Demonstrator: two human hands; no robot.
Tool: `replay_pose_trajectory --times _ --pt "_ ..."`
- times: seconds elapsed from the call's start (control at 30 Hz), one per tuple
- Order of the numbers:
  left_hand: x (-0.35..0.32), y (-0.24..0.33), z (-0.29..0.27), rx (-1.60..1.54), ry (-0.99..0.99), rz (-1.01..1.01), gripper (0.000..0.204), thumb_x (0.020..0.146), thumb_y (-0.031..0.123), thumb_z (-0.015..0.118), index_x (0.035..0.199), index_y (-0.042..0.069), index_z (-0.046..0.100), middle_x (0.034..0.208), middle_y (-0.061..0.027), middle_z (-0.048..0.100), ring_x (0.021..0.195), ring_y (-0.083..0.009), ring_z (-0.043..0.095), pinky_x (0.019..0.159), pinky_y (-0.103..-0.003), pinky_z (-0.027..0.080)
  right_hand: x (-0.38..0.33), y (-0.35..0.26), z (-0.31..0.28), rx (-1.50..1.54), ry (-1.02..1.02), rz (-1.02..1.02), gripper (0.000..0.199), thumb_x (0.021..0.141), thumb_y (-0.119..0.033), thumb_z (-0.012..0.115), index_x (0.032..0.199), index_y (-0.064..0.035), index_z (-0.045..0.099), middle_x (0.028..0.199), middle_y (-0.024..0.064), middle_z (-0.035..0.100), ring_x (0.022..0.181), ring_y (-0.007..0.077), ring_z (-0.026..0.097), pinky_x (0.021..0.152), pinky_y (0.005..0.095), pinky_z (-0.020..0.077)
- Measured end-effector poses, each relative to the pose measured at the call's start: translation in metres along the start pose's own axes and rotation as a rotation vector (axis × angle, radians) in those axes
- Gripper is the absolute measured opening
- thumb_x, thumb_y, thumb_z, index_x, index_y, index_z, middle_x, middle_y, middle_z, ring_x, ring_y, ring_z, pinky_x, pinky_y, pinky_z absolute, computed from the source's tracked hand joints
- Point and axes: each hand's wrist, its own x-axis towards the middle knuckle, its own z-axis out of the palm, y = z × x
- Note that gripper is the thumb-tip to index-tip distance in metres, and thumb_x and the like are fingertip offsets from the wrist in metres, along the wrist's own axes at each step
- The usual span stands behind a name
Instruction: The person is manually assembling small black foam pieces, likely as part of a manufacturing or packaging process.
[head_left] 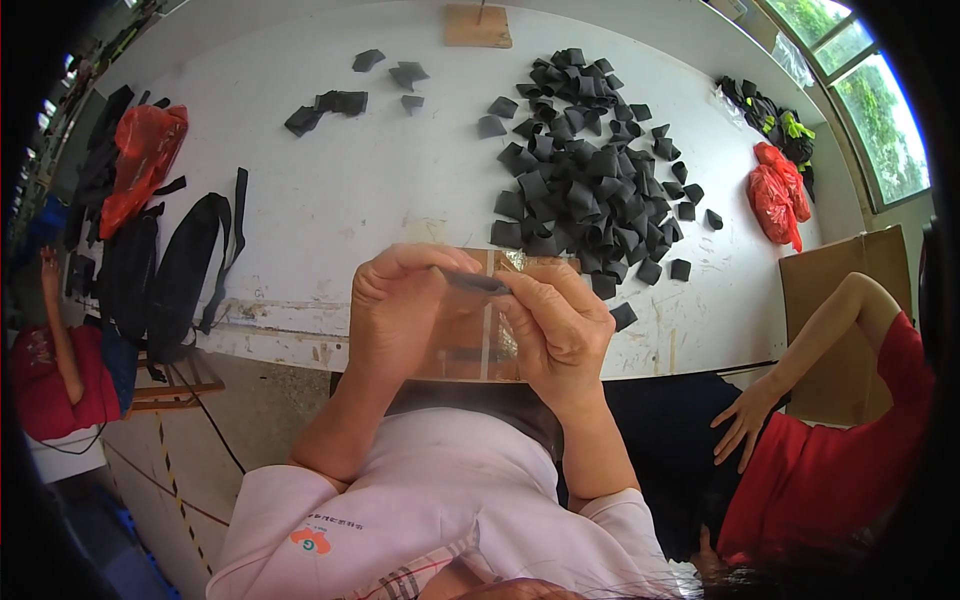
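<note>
White table (330, 190) with black pieces heap (585, 160); both hands, left (400, 305), right (560, 325), pinch one black piece (478, 283).

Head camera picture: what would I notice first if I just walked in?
Probably the big heap of black folded pieces on the white table, right of the middle. Just below it, the left hand and right hand pinch one dark strip together. Bright red bags sit at the table's left and right edges.
</note>
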Motion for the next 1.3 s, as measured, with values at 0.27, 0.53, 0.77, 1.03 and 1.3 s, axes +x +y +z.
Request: replay_pose_trajectory --times 0.27,0.53,0.77,1.03,1.3 --pt "-0.001 0.011 0.014 0.278 0.055 -0.080 0.009 0.079 0.004 0.059 0.087 0.000 0.060 0.086 -0.0110 0.060 0.085 -0.0184 0.054 0.079 -0.030 0.042 -0.014 0.012 0.009 0.025 0.056 0.002 0.014 0.070 -0.001 0.064 0.083 0.0007 0.061 0.070 0.0088 0.054 0.058 0.0207 0.052 0.048 0.0285 0.0411" --pt "0.001 0.015 0.003 1.002 -0.127 0.015 0.012 0.079 0.007 0.062 0.088 0.000 0.057 0.069 -0.0034 0.060 0.058 -0.0069 0.053 0.053 -0.020 0.043 -0.002 0.003 0.002 -0.057 -0.079 0.029 0.016 0.068 -0.004 0.066 0.083 -0.0013 0.060 0.071 0.0072 0.055 0.061 0.0218 0.053 0.051 0.0302 0.0430" --pt "-0.012 0.010 0.008 0.869 -0.046 -0.135 0.008 0.084 0.008 0.057 0.086 0.000 0.055 0.064 -0.0018 0.057 0.053 -0.0039 0.051 0.047 -0.018 0.042 -0.009 0.008 0.010 0.003 0.011 -0.028 0.016 0.066 0.003 0.065 0.081 0.0012 0.061 0.069 0.0097 0.054 0.056 0.0196 0.050 0.047 0.0272 0.0398" --pt "-0.006 0.023 0.008 0.539 -0.024 -0.538 0.012 0.085 0.011 0.054 0.087 -0.001 0.055 0.062 -0.0019 0.055 0.049 -0.0056 0.048 0.044 -0.020 0.038 -0.008 0.005 0.005 0.037 -0.086 0.115 0.015 0.069 0.001 0.064 0.084 -0.0003 0.063 0.067 0.0072 0.054 0.052 0.0154 0.049 0.046 0.0245 0.0376" --pt "-0.018 0.001 -0.002 -0.472 -0.008 -0.578 0.010 0.087 0.011 0.051 0.090 0.001 0.049 0.067 -0.0038 0.053 0.042 -0.0034 0.039 0.038 -0.016 0.031 -0.014 0.008 0.014 -0.010 0.028 0.037 0.012 0.070 -0.001 0.062 0.082 0.0011 0.062 0.066 0.0089 0.054 0.054 0.0189 0.048 0.047 0.0265 0.0379"
